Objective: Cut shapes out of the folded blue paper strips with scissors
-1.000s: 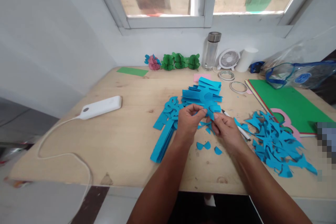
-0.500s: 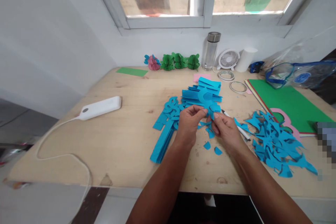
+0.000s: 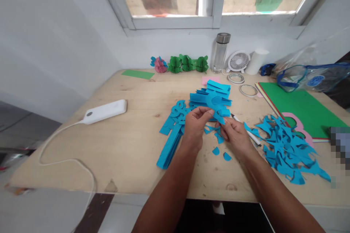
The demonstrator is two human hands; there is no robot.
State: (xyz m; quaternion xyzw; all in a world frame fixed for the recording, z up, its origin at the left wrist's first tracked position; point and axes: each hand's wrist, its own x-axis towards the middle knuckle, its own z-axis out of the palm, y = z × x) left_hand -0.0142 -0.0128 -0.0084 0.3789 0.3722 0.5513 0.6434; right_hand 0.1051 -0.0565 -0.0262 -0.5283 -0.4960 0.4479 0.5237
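Between my two hands is a blue paper cutout [image 3: 218, 115], held over the table. My left hand [image 3: 196, 123] pinches its left side with thumb and forefinger. At its lower right, my right hand [image 3: 234, 133] grips it with closed fingers. Just beyond lie stacked folded blue paper strips [image 3: 201, 99], partly hidden by the cutout. Left of my left hand are looped blue cutouts [image 3: 179, 111] and a long folded blue strip [image 3: 169, 149]. Small blue scraps [image 3: 226, 156] lie below my hands.
A pile of blue offcuts [image 3: 287, 149] and a white marker [image 3: 253, 136] lie to the right, by green paper sheets [image 3: 308, 105]. Tape rolls [image 3: 248, 90], a glass bottle [image 3: 219, 54] and a small fan [image 3: 238, 61] are farther back. A white power bank [image 3: 105, 111] with a cable is left.
My left hand has shifted slightly left and the held cutout has turned, showing more of its pointed lower edge. My right hand stays in nearly the same place.
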